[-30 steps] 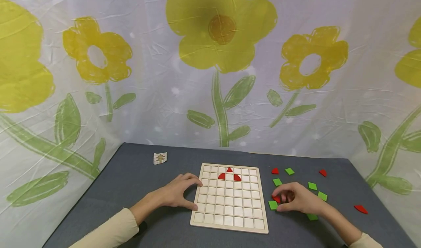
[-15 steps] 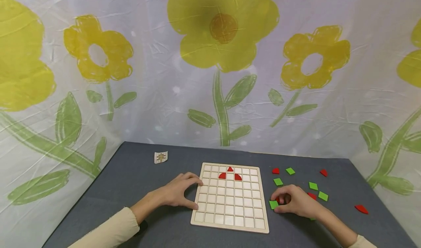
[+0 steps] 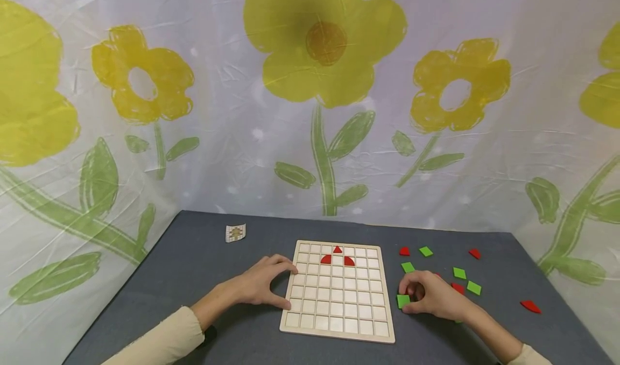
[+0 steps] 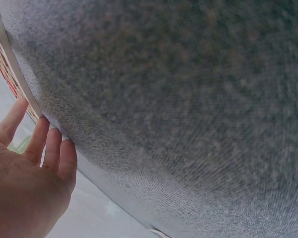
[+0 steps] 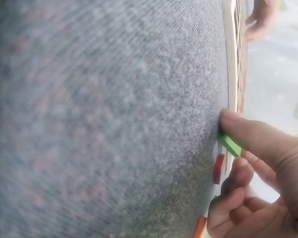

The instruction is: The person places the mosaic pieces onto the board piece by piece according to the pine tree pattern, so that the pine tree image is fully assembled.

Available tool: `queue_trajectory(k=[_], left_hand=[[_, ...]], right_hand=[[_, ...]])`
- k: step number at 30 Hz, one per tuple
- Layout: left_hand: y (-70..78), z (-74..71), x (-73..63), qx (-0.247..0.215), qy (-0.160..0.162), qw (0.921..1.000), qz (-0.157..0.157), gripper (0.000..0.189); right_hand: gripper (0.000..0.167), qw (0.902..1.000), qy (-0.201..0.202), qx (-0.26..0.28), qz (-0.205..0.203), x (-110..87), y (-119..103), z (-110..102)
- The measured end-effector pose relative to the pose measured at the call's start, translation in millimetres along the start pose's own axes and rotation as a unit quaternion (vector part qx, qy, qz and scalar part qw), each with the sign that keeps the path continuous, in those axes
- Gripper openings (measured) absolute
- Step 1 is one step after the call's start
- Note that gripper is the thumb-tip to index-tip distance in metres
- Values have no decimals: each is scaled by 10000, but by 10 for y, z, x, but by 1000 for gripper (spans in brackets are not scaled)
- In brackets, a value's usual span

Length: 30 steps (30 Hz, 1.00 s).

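Note:
A pale wooden grid board (image 3: 337,337) lies on the dark cloth, with a small red triangle (image 3: 337,250) and two red quarter-round pieces (image 3: 326,259) in its upper cells. My left hand (image 3: 261,281) rests at the board's left side, its fingers spread, index fingertip and thumb touching the frame. To the right of the board, my right hand (image 3: 436,295) pinches a green square tile (image 3: 403,301) between thumb and index finger. In the right wrist view, the thumb lies along that green tile (image 5: 230,144), and a red piece (image 5: 218,169) shows just beyond it.
Several green squares (image 3: 459,273) and red pieces (image 3: 530,306) lie scattered right of the board, some partly hidden by the right hand. A small patterned card (image 3: 235,233) lies at the back left. Behind the table (image 3: 203,257) hangs a flower-printed sheet (image 3: 232,155).
The right hand has lowered slightly toward the green tile, its thumb and index now at the tile. A red piece behind that hand has come into view. The left hand stays at the board.

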<state>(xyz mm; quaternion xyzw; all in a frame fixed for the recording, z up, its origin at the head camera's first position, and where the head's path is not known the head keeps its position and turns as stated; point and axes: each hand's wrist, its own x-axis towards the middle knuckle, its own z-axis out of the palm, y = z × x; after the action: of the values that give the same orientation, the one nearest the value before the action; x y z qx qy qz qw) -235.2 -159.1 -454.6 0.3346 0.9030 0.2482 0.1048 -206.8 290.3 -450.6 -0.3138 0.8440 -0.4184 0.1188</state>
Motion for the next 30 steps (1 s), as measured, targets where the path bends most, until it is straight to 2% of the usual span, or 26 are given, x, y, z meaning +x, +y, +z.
queue_trajectory(k=[5,12,17,26,30], left_hand=[[1,11,-13,-14,7,10000,-22,71],[-9,25,-5,5,5,10000,-32,70],[-6,22,-7,-7,7,10000,-37,71],[-17,15,7,23,17,10000,27,71],[-11,9,6,20,19,10000,49,70]], right_hand=[[26,9999,-85,61,-95,12,6,12],[19,9987,-269,137,-409,21,-3,-2],[14,9984,-172,142,-527,34,-12,-56],[15,9985,-134,381,-376,87,-48,-121],[17,9980,-51,374,-513,129,-65,-124]])
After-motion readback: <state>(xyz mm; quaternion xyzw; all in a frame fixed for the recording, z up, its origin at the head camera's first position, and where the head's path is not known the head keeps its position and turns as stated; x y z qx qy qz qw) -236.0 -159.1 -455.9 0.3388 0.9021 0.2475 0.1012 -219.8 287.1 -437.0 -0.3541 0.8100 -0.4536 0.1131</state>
